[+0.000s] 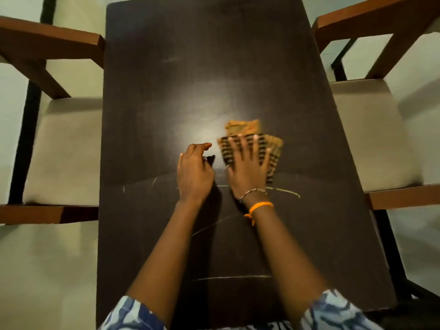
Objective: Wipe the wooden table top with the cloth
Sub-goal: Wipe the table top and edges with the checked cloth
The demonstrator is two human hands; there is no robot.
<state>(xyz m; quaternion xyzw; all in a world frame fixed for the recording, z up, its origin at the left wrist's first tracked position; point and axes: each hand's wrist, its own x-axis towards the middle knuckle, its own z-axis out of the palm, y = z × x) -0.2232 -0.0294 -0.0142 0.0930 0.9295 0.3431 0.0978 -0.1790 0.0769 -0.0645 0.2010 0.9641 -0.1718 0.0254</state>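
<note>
1. Head view: right hand flat, fingers spread, pressing cloth at mid table.
2. Left hand just beside, loosely curled, grasping nothing.
3. Chairs flanking both long edges; chalky marks toward near edge.

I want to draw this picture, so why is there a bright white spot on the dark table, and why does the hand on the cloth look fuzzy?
In the head view, the white patch on the table top is glare from a light above. The right hand and cloth look smeared, probably from motion blur. The left hand looks sharper and casts a dark shadow beside it. The wide lens bends the table edges and chairs.
</note>
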